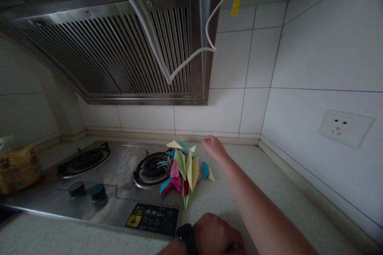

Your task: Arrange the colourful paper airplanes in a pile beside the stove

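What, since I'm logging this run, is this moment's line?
left hand: low foreground; right hand: near back wall; folded papers: clustered by right burner

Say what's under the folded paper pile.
The folded paper pile straddles the stove's right edge and the counter. Both show around it; the surface directly beneath, and anything hidden there, is covered.
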Available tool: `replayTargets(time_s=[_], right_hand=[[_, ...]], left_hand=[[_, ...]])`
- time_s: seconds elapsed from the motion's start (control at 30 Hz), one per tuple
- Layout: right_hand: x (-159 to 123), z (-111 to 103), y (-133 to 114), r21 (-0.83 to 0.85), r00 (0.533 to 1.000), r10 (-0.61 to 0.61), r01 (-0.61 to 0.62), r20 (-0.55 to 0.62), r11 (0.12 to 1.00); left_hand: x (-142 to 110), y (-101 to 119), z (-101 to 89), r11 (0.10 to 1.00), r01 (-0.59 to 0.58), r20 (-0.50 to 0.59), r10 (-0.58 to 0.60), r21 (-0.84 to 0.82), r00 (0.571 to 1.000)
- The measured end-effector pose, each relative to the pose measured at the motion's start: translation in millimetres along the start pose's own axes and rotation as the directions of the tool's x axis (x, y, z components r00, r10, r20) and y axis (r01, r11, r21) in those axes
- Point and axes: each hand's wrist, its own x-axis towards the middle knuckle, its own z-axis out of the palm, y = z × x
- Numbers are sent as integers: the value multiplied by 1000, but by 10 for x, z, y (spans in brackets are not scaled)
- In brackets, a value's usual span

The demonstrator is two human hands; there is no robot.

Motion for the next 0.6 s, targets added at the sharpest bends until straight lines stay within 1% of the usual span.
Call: replayTargets(time_s=[0.07, 0.13, 0.17, 0.23, 0.3, 0.37, 0.43, 0.53, 0.6], right_hand=[[-176, 51, 230, -196, 999, 23, -15, 38, 980], [-359, 160, 411, -336, 992, 74, -35, 103, 941], [-435, 220, 477, -383, 987, 83, -24, 138, 923], [-532, 318, 561, -434, 985, 66, 11, 162, 901], [-544, 361, 607, -445, 984, 52, 30, 171, 895], [-491, 343, 641, -423, 982, 45, 37, 181, 905], [-408, 276, 675, -378, 983, 39, 31, 177, 925], [-289, 133, 703, -298, 992, 47, -11, 114, 955], [-226, 44, 674, -235, 996, 62, -44, 68, 971]], left_hand=[[14, -22, 22, 1000, -11, 7, 11, -11, 1000], [26, -51, 50, 1000, -18, 12, 18, -12, 1000], [30, -65, 64, 1000, -20, 15, 20, -8, 1000], [33, -88, 86, 1000, -22, 21, 22, -5, 1000], [31, -100, 91, 1000, -23, 27, 24, -7, 999], [30, -102, 80, 1000, -17, 35, 17, -2, 999], [35, -101, 61, 1000, -12, 54, 12, 2, 998], [52, -96, 39, 1000, -17, 83, 16, 0, 996], [58, -92, 37, 1000, -17, 87, 16, 4, 996]])
